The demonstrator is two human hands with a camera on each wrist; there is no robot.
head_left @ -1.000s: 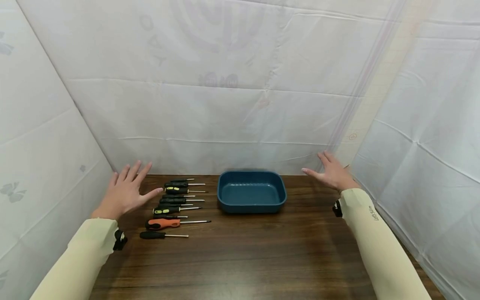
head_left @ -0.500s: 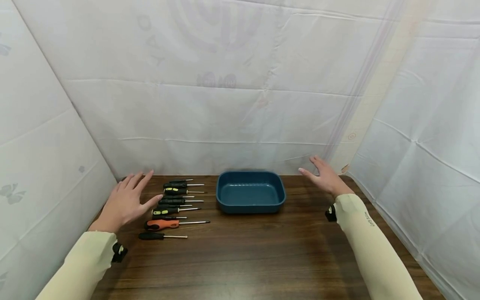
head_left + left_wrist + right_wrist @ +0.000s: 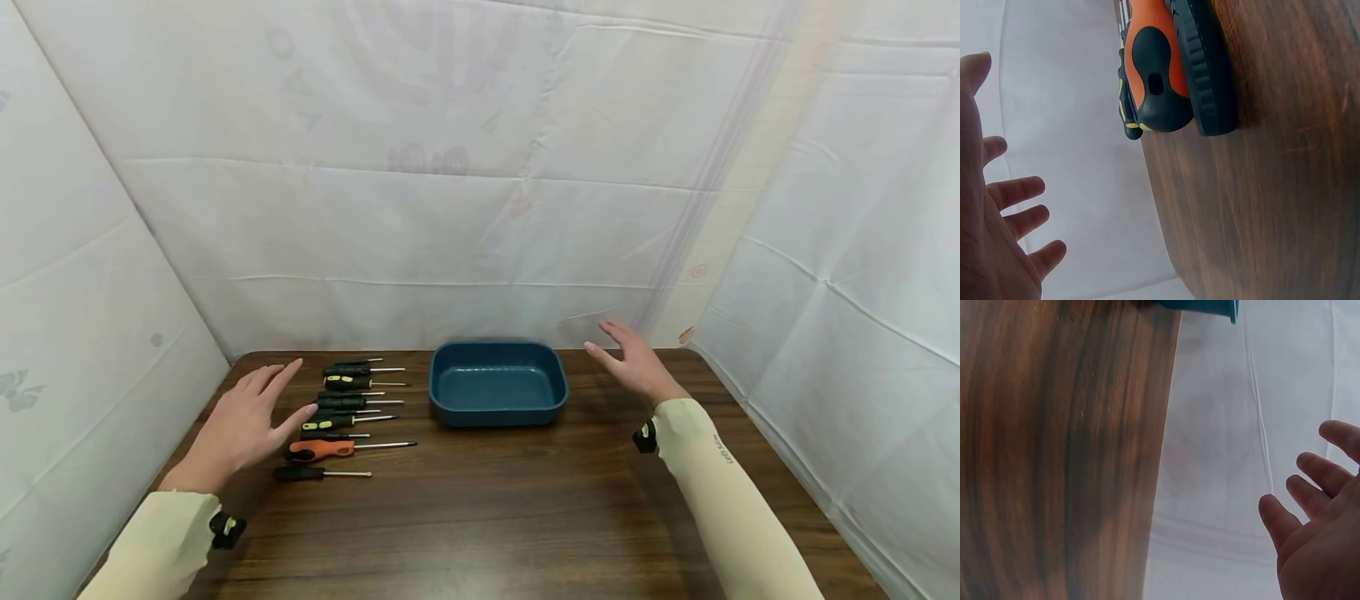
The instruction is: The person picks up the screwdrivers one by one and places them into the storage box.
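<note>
My left hand (image 3: 243,417) hovers open above the table's left side, fingers spread, just left of a row of several screwdrivers (image 3: 352,404). The nearest ones are an orange-handled screwdriver (image 3: 324,449) and a small black screwdriver (image 3: 300,473); the left wrist view shows the orange handle (image 3: 1154,69) close up beside the spread left hand (image 3: 997,212). A blue tray (image 3: 497,414) sits empty at the table's middle back. My right hand (image 3: 633,362) hangs open to the right of the tray, touching nothing; in the right wrist view the right hand's fingers (image 3: 1310,506) are straight.
The wooden table (image 3: 487,508) is enclosed by white sheeting at the back (image 3: 450,208), left and right. Cream sleeves cover both forearms. The tray's corner (image 3: 1210,306) shows at the top of the right wrist view.
Both hands have lowered and drawn back toward me; the right hand has also shifted left, closer to the tray. The screwdrivers and tray have not moved.
</note>
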